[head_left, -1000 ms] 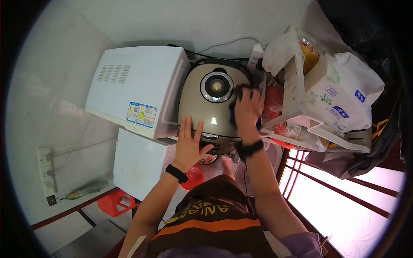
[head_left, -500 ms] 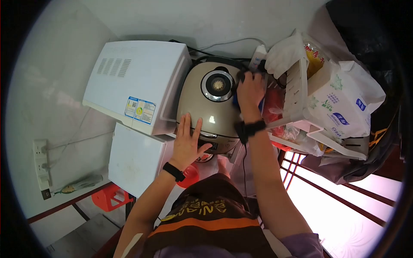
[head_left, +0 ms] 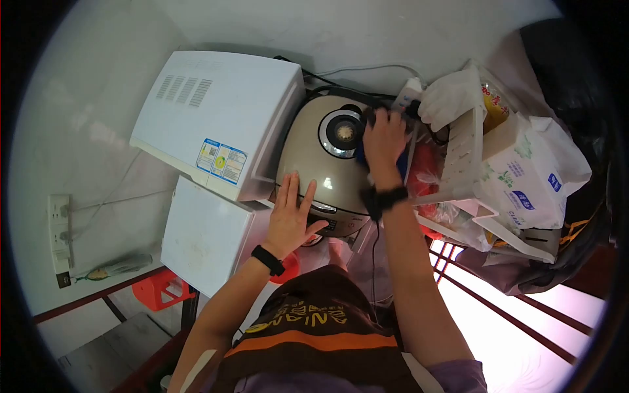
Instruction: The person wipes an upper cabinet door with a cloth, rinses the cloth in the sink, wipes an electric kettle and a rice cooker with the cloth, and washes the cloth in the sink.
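A beige rice cooker (head_left: 308,157) with a round silver-and-black vent (head_left: 342,133) on its lid stands in the middle. My left hand (head_left: 291,215) lies with fingers spread on the cooker's front left edge, beside the handle and control panel (head_left: 331,224). At the cooker's right side my right hand (head_left: 385,145) is closed on a dark cloth (head_left: 370,121), pressed near the lid's right edge. Some blue shows under that hand. Its fingertips are partly hidden by the dark material.
A white appliance (head_left: 223,118) and a white cabinet (head_left: 206,229) stand on the left. On the right, a white rack (head_left: 462,154) holds bags and a tissue pack (head_left: 534,177). A white bottle (head_left: 409,92) stands behind. A power strip (head_left: 59,236) hangs on the left wall.
The view has shifted and tilted slightly. My right hand has moved a little up along the cooker's right side with the dark cloth. My left hand stays on the front left edge.
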`<state>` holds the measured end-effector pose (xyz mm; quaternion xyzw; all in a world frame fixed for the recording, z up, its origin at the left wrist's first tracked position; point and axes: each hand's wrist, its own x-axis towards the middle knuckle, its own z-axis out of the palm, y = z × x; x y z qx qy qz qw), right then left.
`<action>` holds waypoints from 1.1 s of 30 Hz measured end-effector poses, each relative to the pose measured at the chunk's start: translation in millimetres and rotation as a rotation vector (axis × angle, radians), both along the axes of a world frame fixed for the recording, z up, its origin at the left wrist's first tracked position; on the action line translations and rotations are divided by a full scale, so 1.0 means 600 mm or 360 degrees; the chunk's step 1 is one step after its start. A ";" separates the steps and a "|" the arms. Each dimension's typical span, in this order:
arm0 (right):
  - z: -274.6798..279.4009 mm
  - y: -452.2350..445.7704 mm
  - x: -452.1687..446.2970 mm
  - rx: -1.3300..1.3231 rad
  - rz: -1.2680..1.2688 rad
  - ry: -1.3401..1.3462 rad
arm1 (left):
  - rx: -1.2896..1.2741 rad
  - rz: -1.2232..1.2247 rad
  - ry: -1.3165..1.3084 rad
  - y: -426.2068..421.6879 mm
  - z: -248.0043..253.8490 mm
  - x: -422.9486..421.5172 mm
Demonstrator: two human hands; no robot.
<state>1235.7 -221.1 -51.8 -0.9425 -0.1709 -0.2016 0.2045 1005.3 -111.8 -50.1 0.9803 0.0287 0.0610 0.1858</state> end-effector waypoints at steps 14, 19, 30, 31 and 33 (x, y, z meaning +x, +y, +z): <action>0.016 0.005 -0.038 0.0057 0.0422 -0.0158 | 0.0008 0.0042 0.0046 -0.001 -0.001 -0.001; 0.017 0.042 -0.044 -0.0187 0.0486 -0.0425 | -0.0056 0.0053 0.0028 0.001 0.010 0.001; 0.011 0.026 -0.028 0.0310 0.0668 -0.0094 | -0.0065 0.0369 0.0061 -0.019 0.050 0.093; 0.015 0.046 -0.002 0.0195 0.0517 -0.0072 | 0.0003 0.0396 -0.0019 -0.024 0.043 0.094; 0.015 0.049 -0.008 0.0082 0.0360 -0.0021 | 0.0012 0.0424 0.0012 -0.031 0.041 0.089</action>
